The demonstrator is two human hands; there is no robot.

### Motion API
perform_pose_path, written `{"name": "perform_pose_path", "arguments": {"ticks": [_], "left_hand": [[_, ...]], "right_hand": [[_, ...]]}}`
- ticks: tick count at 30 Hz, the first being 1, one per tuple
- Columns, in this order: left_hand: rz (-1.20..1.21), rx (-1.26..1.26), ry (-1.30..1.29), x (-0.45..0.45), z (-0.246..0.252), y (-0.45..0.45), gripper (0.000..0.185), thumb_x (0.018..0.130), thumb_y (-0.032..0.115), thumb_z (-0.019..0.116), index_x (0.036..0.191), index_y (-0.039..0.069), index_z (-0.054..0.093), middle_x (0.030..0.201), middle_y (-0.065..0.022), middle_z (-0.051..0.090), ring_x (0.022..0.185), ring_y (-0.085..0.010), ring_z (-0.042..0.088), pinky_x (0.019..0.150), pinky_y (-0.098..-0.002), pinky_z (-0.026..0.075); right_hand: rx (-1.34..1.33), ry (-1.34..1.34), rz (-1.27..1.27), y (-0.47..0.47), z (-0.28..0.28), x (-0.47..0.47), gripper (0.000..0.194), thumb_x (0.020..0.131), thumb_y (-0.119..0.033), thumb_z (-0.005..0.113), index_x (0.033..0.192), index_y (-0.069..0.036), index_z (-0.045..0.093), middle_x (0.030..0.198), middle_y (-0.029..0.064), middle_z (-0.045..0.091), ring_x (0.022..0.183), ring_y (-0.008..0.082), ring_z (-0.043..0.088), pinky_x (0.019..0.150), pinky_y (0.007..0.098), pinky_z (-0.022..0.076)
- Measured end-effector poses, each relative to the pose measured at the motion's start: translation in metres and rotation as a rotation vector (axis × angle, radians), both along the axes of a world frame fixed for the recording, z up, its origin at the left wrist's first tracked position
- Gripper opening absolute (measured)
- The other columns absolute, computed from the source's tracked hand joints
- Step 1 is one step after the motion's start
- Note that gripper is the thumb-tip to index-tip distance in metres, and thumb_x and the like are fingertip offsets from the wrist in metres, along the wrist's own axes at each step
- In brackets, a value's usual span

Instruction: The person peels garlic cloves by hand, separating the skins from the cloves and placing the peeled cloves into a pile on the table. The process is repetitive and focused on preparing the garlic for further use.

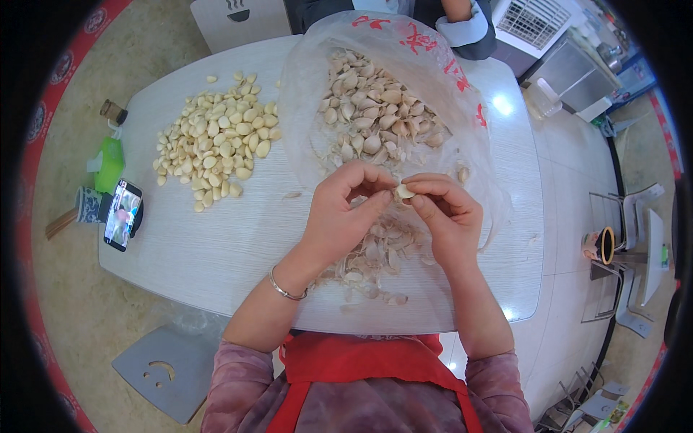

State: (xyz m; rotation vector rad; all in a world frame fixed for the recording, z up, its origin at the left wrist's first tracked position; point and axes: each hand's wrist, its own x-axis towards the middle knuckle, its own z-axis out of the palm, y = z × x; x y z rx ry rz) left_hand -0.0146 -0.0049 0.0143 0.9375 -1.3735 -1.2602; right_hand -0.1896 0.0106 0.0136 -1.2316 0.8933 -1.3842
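Between my two hands is one garlic clove (404, 191), pale and largely bare of skin. The thumb and forefinger of my right hand (452, 216) pinch it. My left hand (346, 203) has its thumb and fingertips at the clove's left side; whether they grip it or a bit of skin is too small to tell. Just beyond my hands, unpeeled garlic cloves (379, 108) lie in an opened clear plastic bag (306, 108) with red printing. Loose garlic skins (379, 254) are strewn under my wrists. To the left sits a heap of peeled garlic cloves (216, 135).
A smartphone (123, 215) with a lit screen leans at the table's (216, 254) left edge, near a chopstick holder (88, 204) and a green tissue box (111, 162). Across the table is another person's sleeve (468, 32). A grey chair (168, 368) stands at the lower left.
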Motion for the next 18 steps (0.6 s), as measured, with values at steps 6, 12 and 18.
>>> {"name": "perform_pose_path", "arguments": {"ticks": [6, 12, 18], "left_hand": [[-0.099, 0.051, 0.054, 0.003, 0.004, 0.003, 0.006, 0.086, -0.001, 0.058, 0.092, 0.000, 0.058, 0.094, -0.0043, 0.057, 0.085, -0.0113, 0.058, 0.079, -0.0272, 0.049], [-0.268, 0.099, -0.012, 0.007, 0.001, 0.002, 0.008, 0.081, 0.001, 0.059, 0.088, 0.001, 0.056, 0.082, -0.0034, 0.057, 0.081, -0.0110, 0.055, 0.072, -0.0261, 0.046], [-0.153, -0.556, -0.294, 0.006, -0.003, -0.006, 0.013, 0.078, 0.002, 0.066, 0.088, 0.003, 0.058, 0.085, -0.0036, 0.059, 0.077, -0.0130, 0.056, 0.067, -0.0263, 0.046]], "right_hand": [[0.090, -0.064, 0.001, -0.001, 0.002, -0.002, 0.014, 0.090, 0.005, 0.059, 0.102, 0.003, 0.065, 0.100, 0.0076, 0.066, 0.087, 0.0133, 0.062, 0.080, 0.0263, 0.0509], [0.147, -0.051, -0.085, -0.002, 0.000, -0.002, 0.013, 0.091, 0.000, 0.060, 0.103, 0.003, 0.064, 0.095, 0.0081, 0.067, 0.081, 0.0130, 0.062, 0.075, 0.0259, 0.0506], [0.169, -0.139, -0.110, -0.004, -0.001, -0.003, 0.014, 0.091, -0.003, 0.062, 0.103, 0.003, 0.064, 0.091, 0.0081, 0.067, 0.078, 0.0127, 0.061, 0.073, 0.0256, 0.0497]]}}
